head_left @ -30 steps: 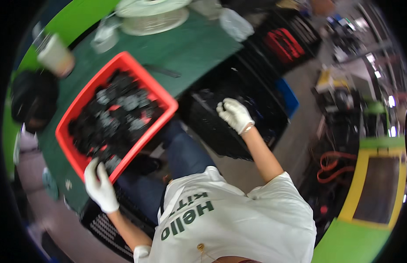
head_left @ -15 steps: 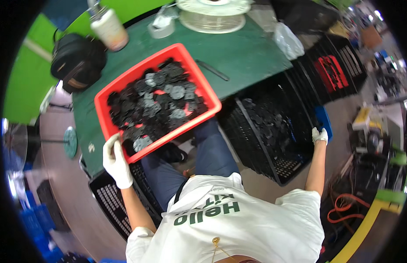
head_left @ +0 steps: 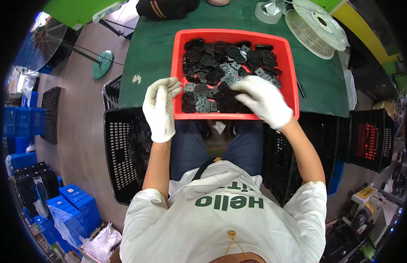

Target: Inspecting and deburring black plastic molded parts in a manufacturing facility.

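Note:
A red plastic tray [head_left: 234,117] stands on the green table, heaped with small flat black and dark grey plastic parts [head_left: 207,63]. My left hand [head_left: 159,116], in a white glove, is at the tray's left rim with thumb and fingers curled together. Anything it may be pinching is too small or hidden to make out. Over the right half of the tray is my gloved right hand [head_left: 267,103], its fingers pointing left and down at the parts. Motion blurs those fingertips, and I cannot see whether a part is in them.
Black crates stand below the table, one at the left [head_left: 120,153] and others at the right [head_left: 370,140]. A large spool [head_left: 315,30] and a tape roll [head_left: 268,13] lie at the back right. A black bag [head_left: 164,8] sits at the back left. Blue bins [head_left: 74,206] are on the floor.
My view has swung. My right hand has come from the blue thing beside the right crate to above the tray. My left hand no longer clasps the tray's near left corner.

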Demonstrator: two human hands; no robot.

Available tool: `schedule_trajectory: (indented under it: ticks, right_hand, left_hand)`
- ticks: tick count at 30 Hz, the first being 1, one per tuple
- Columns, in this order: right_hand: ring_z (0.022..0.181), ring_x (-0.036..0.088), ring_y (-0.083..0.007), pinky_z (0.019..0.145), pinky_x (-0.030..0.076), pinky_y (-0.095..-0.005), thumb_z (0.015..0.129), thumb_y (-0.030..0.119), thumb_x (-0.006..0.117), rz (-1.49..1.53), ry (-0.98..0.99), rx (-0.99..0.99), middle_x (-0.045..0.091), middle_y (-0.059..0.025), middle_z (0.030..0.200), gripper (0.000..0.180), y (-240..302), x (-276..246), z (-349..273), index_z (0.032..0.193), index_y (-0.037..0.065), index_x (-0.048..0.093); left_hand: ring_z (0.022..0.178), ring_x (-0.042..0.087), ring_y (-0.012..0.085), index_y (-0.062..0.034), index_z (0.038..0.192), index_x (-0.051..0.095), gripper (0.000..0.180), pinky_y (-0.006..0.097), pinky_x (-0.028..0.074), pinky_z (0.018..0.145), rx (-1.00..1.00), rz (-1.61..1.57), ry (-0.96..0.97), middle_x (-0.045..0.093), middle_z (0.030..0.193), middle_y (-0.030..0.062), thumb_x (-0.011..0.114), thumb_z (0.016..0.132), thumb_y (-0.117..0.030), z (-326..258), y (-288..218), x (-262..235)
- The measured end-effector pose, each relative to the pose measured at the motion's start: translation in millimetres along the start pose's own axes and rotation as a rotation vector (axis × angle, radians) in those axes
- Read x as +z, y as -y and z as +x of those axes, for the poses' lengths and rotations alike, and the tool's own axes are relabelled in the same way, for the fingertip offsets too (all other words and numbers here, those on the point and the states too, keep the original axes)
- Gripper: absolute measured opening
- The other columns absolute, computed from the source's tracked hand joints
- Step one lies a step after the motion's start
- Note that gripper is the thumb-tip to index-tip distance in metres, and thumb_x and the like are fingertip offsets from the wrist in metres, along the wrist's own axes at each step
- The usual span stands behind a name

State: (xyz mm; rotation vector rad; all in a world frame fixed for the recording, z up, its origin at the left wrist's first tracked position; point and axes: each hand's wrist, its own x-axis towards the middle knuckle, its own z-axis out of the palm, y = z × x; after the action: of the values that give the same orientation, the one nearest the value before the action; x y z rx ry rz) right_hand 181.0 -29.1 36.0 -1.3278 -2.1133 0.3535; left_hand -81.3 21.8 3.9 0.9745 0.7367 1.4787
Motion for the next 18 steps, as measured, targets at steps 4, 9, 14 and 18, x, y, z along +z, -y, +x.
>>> schedule_trajectory:
  ticks: [4, 9, 14, 18]
  right_hand:
    - [0.093, 0.061, -0.0322, 0.083, 0.049, -0.0400, 0.082, 0.024, 0.068, -0.115, 0.294, 0.063, 0.064, -0.0126, 0.097, 0.040, 8.7, 56.2, 51.7, 0.116, 0.007, 0.056]
    - [0.097, 0.061, -0.0368, 0.086, 0.049, -0.0429, 0.080, 0.025, 0.070, -0.248, 0.559, 0.264, 0.062, -0.0205, 0.103, 0.055, 8.1, 67.3, 74.2, 0.127, 0.005, 0.047]
    - [0.099, 0.061, -0.0361, 0.087, 0.048, -0.0427, 0.080, 0.021, 0.067, -0.267, 0.493, 0.193, 0.062, -0.0208, 0.102, 0.048, 4.2, 74.5, 64.5, 0.123, 0.007, 0.050]
    - [0.093, 0.061, -0.0351, 0.083, 0.049, -0.0442, 0.081, 0.022, 0.064, -0.148, 0.362, 0.286, 0.062, -0.0174, 0.096, 0.031, -2.6, 70.0, 60.8, 0.107, 0.005, 0.061]
  left_hand:
    - [0.097, 0.064, 0.0256, 0.0057, 0.113, 0.054, 0.021, 0.038, 0.051, 0.091, 0.000, 0.000, -0.022, 0.063, 0.108, 0.0200, 0.047, 0.099, -0.009, -1.8, -0.2, 1.5]
    - [0.097, 0.065, 0.0212, 0.0051, 0.112, 0.056, 0.021, 0.034, 0.051, 0.091, -0.019, 0.094, -0.025, 0.065, 0.108, 0.0163, 0.047, 0.100, -0.009, -2.4, 0.0, 3.1]
    - [0.099, 0.064, 0.0245, 0.0064, 0.112, 0.054, 0.021, 0.036, 0.051, 0.092, -0.035, 0.117, -0.034, 0.063, 0.109, 0.0188, 0.046, 0.099, -0.009, -3.7, -1.5, 7.1]
    - [0.099, 0.064, 0.0228, 0.0060, 0.114, 0.054, 0.022, 0.034, 0.051, 0.090, -0.083, 0.108, -0.014, 0.063, 0.110, 0.0184, 0.047, 0.099, -0.008, 0.3, -7.1, 7.5]
